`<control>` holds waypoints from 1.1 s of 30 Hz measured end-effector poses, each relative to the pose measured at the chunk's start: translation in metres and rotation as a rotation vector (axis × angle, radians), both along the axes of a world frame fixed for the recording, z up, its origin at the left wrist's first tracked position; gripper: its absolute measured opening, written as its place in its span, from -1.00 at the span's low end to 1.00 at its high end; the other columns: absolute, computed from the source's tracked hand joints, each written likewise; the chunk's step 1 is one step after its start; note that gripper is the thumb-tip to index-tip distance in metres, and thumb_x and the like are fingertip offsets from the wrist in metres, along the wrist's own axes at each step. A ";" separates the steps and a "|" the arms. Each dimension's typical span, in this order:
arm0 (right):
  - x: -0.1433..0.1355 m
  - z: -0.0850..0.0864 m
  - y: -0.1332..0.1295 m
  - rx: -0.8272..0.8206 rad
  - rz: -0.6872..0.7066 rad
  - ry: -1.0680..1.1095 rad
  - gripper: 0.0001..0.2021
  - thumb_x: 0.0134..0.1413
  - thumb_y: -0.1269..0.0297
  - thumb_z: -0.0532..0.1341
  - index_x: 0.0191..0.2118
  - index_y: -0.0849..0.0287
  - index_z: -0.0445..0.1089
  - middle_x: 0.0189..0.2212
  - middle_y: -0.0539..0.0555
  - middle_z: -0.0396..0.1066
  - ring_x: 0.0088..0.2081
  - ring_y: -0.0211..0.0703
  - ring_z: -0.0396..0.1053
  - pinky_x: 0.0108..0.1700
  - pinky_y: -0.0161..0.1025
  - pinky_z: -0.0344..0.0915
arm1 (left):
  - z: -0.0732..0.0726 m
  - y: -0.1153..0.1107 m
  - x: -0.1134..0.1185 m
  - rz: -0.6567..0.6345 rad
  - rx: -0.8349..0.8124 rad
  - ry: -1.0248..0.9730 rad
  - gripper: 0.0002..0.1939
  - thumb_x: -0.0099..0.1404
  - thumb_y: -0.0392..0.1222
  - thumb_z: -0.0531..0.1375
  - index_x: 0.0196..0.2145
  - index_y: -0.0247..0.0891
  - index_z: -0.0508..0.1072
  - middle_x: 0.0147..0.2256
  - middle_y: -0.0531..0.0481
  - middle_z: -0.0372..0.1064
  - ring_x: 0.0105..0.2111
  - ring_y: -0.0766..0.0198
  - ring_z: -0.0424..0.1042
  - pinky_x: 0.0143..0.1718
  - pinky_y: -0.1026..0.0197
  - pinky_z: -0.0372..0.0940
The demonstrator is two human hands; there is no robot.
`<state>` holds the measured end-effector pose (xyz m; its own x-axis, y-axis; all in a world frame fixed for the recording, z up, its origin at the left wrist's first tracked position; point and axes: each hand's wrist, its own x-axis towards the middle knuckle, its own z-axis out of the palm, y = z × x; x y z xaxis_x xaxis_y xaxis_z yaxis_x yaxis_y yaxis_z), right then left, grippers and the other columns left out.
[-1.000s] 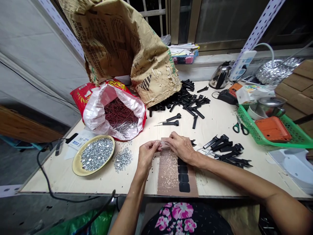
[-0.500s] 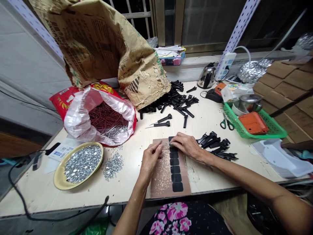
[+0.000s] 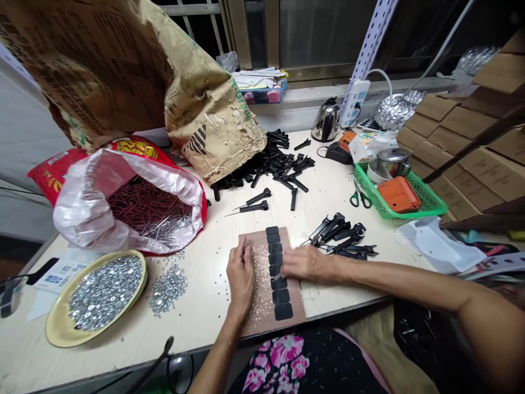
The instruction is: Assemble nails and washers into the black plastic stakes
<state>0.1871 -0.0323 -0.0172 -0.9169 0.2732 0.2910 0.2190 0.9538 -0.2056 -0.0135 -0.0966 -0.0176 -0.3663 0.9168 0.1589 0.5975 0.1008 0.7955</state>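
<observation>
Board (image 3: 298, 308) flat on bench (image 3: 199, 309), lower centre of frame, column of black squares (image 3: 282, 296) running down it. I judge it light, stiff, hardly fragile; pale specks (image 3: 261, 290) may make its face slippery, so I'd take it by the bare side edges. Left hand (image 3: 240, 272) loosely curled at its left edge; right hand (image 3: 305, 264) half-curled over the squares, blurred. I can't tell whether either grip has hold of anything.
</observation>
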 end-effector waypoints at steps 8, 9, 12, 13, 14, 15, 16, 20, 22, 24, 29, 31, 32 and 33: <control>-0.004 0.010 0.012 0.018 0.095 -0.019 -0.72 0.32 0.40 -0.09 -0.34 0.21 0.31 -0.47 -0.02 0.22 -0.41 -0.33 0.15 -0.51 -0.41 0.07 | -0.005 0.000 -0.003 0.054 -0.015 -0.031 -0.53 0.34 0.00 -0.02 0.11 -0.25 0.32 -0.08 -0.14 0.38 -0.08 0.13 0.37 -0.03 0.08 0.24; -0.004 0.009 0.014 0.013 0.011 -0.012 -0.71 0.32 0.41 -0.12 -0.34 0.22 0.30 -0.46 -0.01 0.22 -0.43 -0.33 0.14 -0.53 -0.41 0.04 | -0.005 0.001 -0.003 0.056 -0.013 -0.029 -0.54 0.34 0.00 -0.02 0.10 -0.25 0.32 -0.08 -0.15 0.38 -0.07 0.13 0.36 -0.02 0.08 0.23; -0.002 0.008 0.019 0.005 -0.232 -0.025 -0.67 0.33 0.37 -0.15 -0.37 0.25 0.28 -0.46 0.01 0.20 -0.46 -0.33 0.09 -0.58 -0.41 -0.04 | -0.006 0.001 -0.003 0.046 -0.001 -0.021 -0.54 0.34 -0.01 -0.01 0.09 -0.26 0.33 -0.04 -0.16 0.37 -0.04 0.14 0.35 0.02 0.08 0.21; -0.002 0.007 0.018 0.013 -0.154 -0.040 -0.68 0.33 0.38 -0.14 -0.35 0.24 0.28 -0.44 0.01 0.21 -0.45 -0.33 0.10 -0.56 -0.41 -0.03 | -0.005 0.001 -0.003 0.047 -0.001 -0.022 -0.54 0.34 -0.01 -0.01 0.09 -0.26 0.33 -0.04 -0.16 0.37 -0.04 0.14 0.35 0.02 0.08 0.20; 0.000 0.005 0.015 0.027 -0.083 -0.049 -0.70 0.33 0.37 -0.13 -0.35 0.23 0.28 -0.43 0.01 0.21 -0.42 -0.32 0.12 -0.55 -0.41 -0.01 | -0.005 0.001 -0.002 0.050 -0.005 -0.025 -0.54 0.34 -0.01 -0.01 0.09 -0.25 0.33 -0.03 -0.16 0.37 -0.04 0.14 0.35 0.02 0.08 0.21; 0.001 0.003 0.012 0.038 -0.024 -0.047 -0.71 0.32 0.37 -0.11 -0.36 0.22 0.28 -0.43 0.01 0.22 -0.40 -0.31 0.13 -0.53 -0.40 0.01 | -0.005 0.001 -0.002 0.054 -0.009 -0.028 -0.54 0.34 -0.01 -0.01 0.10 -0.24 0.32 -0.04 -0.15 0.37 -0.04 0.14 0.35 0.02 0.08 0.21; 0.002 0.002 0.010 0.044 0.018 -0.040 -0.72 0.32 0.36 -0.09 -0.36 0.21 0.28 -0.43 0.01 0.22 -0.38 -0.31 0.15 -0.51 -0.39 0.02 | -0.005 0.001 -0.002 0.057 -0.013 -0.029 -0.54 0.34 0.00 -0.01 0.10 -0.23 0.32 -0.04 -0.15 0.38 -0.05 0.14 0.36 0.01 0.08 0.22; 0.002 -0.002 0.013 -0.028 -0.114 0.005 -0.71 0.32 0.28 -0.07 -0.38 0.22 0.29 -0.42 0.02 0.24 -0.40 -0.30 0.16 -0.52 -0.39 0.03 | -0.003 0.001 -0.001 0.052 -0.013 -0.031 -0.54 0.34 -0.01 -0.01 0.09 -0.26 0.34 -0.04 -0.16 0.37 -0.04 0.14 0.36 0.02 0.10 0.22; -0.001 -0.001 0.014 -0.084 -0.224 0.009 -0.70 0.32 0.28 -0.08 -0.35 0.24 0.29 -0.43 0.03 0.25 -0.45 -0.32 0.14 -0.56 -0.41 0.01 | -0.003 0.001 -0.001 0.047 -0.008 -0.030 -0.54 0.34 -0.01 -0.01 0.09 -0.27 0.34 -0.02 -0.17 0.36 -0.02 0.14 0.34 0.03 0.10 0.21; -0.003 0.000 0.007 -0.109 -0.229 -0.004 -0.71 0.32 0.33 -0.10 -0.33 0.25 0.30 -0.44 0.03 0.24 -0.47 -0.33 0.12 -0.57 -0.42 -0.03 | -0.003 0.001 -0.001 0.050 -0.005 -0.026 -0.54 0.33 -0.01 -0.01 0.09 -0.26 0.33 -0.02 -0.17 0.36 -0.03 0.14 0.35 0.02 0.09 0.22; 0.021 0.015 -0.004 -0.151 -0.067 -0.081 -0.73 0.30 0.24 -0.01 -0.33 0.21 0.35 -0.41 0.04 0.31 -0.36 -0.28 0.22 -0.47 -0.37 0.03 | -0.004 -0.001 -0.003 0.053 -0.005 -0.052 -0.55 0.33 -0.01 0.00 0.09 -0.25 0.34 -0.02 -0.16 0.37 -0.03 0.13 0.35 0.01 0.07 0.22; 0.042 0.031 0.010 -0.190 -0.172 -0.140 -0.71 0.29 0.19 0.01 -0.34 0.20 0.38 -0.42 0.05 0.32 -0.39 -0.28 0.24 -0.44 -0.36 0.05 | -0.004 -0.002 -0.005 0.052 -0.005 -0.070 -0.55 0.33 -0.01 0.01 0.09 -0.24 0.33 -0.02 -0.16 0.36 -0.04 0.13 0.35 -0.02 0.08 0.24; 0.051 0.040 0.019 -0.195 -0.200 -0.190 -0.70 0.27 0.17 0.02 -0.37 0.17 0.40 -0.44 0.04 0.33 -0.40 -0.27 0.25 -0.43 -0.35 0.05 | -0.004 -0.002 -0.005 0.053 -0.008 -0.078 -0.55 0.32 -0.01 0.01 0.09 -0.24 0.33 -0.03 -0.16 0.37 -0.07 0.13 0.37 -0.04 0.08 0.26; 0.058 0.049 0.030 -0.189 -0.216 -0.227 -0.70 0.25 0.14 0.05 -0.39 0.14 0.41 -0.46 0.03 0.35 -0.39 -0.25 0.27 -0.41 -0.33 0.06 | -0.004 -0.002 -0.006 0.054 -0.012 -0.086 -0.54 0.32 -0.01 0.02 0.10 -0.24 0.32 -0.06 -0.15 0.37 -0.10 0.14 0.38 -0.08 0.09 0.27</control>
<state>0.2456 -0.0027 0.0320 -0.8674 0.4974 0.0124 0.4718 0.8302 -0.2971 -0.0191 -0.0988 -0.0219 -0.4272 0.8969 0.1143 0.5206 0.1406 0.8421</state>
